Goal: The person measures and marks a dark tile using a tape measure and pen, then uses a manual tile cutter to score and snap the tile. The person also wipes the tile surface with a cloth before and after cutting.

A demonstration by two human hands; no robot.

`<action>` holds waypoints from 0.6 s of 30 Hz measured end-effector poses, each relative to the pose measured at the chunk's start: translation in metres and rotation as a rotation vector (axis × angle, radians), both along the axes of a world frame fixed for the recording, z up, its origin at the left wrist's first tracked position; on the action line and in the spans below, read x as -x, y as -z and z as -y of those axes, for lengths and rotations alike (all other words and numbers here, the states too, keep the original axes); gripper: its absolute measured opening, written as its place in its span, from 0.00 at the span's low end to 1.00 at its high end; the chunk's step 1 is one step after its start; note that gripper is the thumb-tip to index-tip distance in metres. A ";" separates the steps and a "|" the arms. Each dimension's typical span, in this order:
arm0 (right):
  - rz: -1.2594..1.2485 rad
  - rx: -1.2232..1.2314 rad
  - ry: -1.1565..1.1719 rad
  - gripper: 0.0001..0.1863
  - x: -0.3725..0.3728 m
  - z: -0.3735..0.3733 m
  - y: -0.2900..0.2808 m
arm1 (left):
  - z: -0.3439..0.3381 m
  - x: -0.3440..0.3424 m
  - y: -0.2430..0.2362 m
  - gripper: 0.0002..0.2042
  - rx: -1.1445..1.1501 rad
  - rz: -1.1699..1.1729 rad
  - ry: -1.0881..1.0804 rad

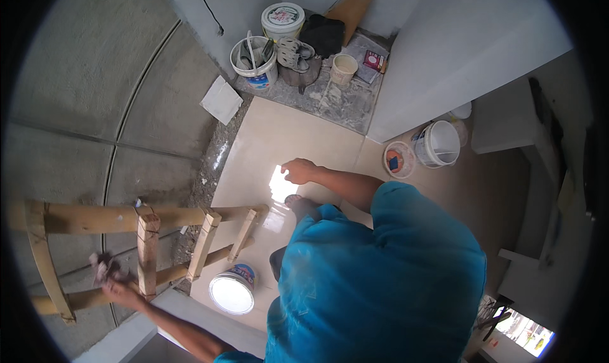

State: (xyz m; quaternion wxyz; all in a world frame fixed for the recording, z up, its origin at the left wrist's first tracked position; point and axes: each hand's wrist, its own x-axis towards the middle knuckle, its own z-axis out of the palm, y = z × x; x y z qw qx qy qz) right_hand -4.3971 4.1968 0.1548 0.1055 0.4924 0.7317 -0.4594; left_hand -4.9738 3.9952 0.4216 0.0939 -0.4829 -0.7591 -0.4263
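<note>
Left hand (122, 294) has its fingertips pinched, seemingly, on a crumpled grayish rag (103, 266); blur hides the exact grip. Rag sits just past those fingers, showing in the gap btwn the rails of a wooden ladder (184, 217); can't tell if it touches wood. Nearest rung (148, 255) is just right of L fingers.

Right hand (299, 171) is well apart, up & right of L: fingers loosely bent, nothing seen in it, can't tell how far they part. Under/around it, pale floor tile (279, 131) w/ a bright light patch just left.

Step in hand, prob.: handling the rag at the ladder w/ L only. Next move prob. calls for a firm pinch & clearance from rail + rung.

Farther out: white pail (231, 294) right of L hand; pinkish basin (406, 166) & white bucket (438, 145) right of R hand; handled bucket (259, 79) and beige tub (343, 69) beyond R fingers.
</note>
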 end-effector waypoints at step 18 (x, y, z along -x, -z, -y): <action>0.158 0.078 -0.040 0.20 0.008 0.106 0.009 | 0.076 0.242 0.057 0.17 0.668 -0.454 0.091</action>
